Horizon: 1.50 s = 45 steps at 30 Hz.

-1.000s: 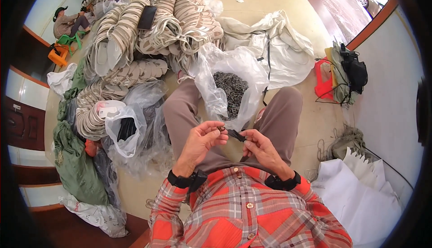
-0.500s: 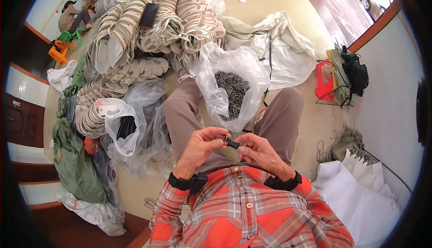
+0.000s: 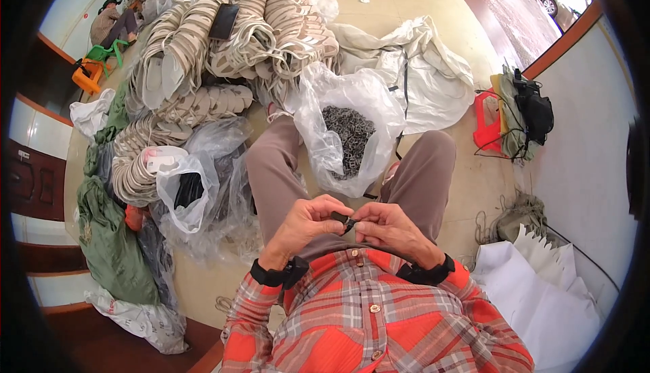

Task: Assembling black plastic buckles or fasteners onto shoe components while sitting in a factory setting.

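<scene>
In front of my belly both hands meet around a short black strap (image 3: 344,221), which seems to have a small dark buckle on it; fingers hide part of both. My left hand (image 3: 306,223) pinches its left end between thumb and fingers. The other end is gripped by my right hand (image 3: 391,227), its fingertips close to the left ones. Beyond the hands, between my knees, an open clear plastic bag (image 3: 313,105) holds a heap of small dark metal buckles (image 3: 349,139). A smaller plastic bag (image 3: 203,217) with black straps (image 3: 189,189) inside sits to the left.
Stacked beige sandal pieces (image 3: 301,17) fill the far left, with a black phone (image 3: 224,22) on top. Green cloth (image 3: 112,237) lies at left. A white sack (image 3: 433,68) spreads beyond the buckles. A red stool (image 3: 487,122) stands right. Another person (image 3: 112,26) sits far left.
My hands have drawn closer together. The right fingers have shifted left and up along the strap, so less of it shows.
</scene>
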Available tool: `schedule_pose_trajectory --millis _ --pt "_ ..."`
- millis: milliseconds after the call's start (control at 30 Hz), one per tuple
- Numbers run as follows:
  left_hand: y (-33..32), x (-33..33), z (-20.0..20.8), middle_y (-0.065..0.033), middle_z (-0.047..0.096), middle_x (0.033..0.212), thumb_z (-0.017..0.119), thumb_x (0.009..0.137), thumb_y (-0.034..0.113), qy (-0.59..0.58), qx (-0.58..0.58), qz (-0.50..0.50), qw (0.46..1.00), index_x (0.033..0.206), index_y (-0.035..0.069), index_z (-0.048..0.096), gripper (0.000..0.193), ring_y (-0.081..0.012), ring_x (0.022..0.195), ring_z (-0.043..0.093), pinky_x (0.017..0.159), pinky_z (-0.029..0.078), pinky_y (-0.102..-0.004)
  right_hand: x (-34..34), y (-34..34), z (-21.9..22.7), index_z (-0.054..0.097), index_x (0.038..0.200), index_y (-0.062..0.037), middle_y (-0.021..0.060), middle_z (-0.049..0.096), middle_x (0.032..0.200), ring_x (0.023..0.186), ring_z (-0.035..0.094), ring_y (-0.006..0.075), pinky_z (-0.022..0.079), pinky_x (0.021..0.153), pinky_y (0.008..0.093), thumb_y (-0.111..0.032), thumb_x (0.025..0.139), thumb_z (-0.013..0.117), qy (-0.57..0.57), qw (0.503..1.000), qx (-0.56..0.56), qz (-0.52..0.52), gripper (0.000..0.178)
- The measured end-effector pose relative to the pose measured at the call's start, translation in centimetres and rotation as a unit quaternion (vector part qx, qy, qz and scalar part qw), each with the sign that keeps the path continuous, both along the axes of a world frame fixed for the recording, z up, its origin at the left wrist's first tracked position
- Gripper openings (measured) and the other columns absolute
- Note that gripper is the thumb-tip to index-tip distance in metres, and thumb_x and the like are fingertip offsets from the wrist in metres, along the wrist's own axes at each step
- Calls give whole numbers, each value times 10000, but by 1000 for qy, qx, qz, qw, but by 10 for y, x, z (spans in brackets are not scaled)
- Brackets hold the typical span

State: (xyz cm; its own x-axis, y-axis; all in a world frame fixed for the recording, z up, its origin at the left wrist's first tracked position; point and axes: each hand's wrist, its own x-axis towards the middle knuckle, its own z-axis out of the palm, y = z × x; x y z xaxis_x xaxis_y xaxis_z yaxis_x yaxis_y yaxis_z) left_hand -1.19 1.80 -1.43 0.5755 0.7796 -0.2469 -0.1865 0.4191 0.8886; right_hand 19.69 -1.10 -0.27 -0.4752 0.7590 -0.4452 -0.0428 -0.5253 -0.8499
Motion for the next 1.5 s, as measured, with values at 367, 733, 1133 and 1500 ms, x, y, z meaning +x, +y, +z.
schedule_pose_trajectory --millis 367,733,1133,1500 --pt "-21 -10 -64 -40 603 1014 638 810 80 -3 -14 -46 999 1094 15 587 297 -86 954 536 870 401 -229 -20 -10 -14 500 986 -75 0 515 624 476 460 74 368 405 204 -101 852 575 32 995 79 -48 155" --pt "-26 -13 -13 -57 633 902 631 761 35 -51 10 102 993 987 -26 628 234 -137 849 572 767 463 -283 -39 23 -3 456 951 -37 23 521 636 509 475 94 381 418 224 -25 800 606 -1 1000 -12 6 213" --pt "-23 -11 -49 -55 638 854 664 791 152 42 97 99 989 946 1 620 221 -122 768 572 705 464 -289 -33 27 -10 406 994 -53 54 530 677 524 488 115 406 427 234 -26 819 579 10 996 -90 -6 247" --pt "-25 0 -47 -51 628 848 658 790 137 11 47 101 994 942 1 612 209 -118 769 562 708 461 -290 -15 16 -29 511 990 -44 55 559 823 689 604 171 498 563 278 -86 876 525 -80 996 -11 49 123"
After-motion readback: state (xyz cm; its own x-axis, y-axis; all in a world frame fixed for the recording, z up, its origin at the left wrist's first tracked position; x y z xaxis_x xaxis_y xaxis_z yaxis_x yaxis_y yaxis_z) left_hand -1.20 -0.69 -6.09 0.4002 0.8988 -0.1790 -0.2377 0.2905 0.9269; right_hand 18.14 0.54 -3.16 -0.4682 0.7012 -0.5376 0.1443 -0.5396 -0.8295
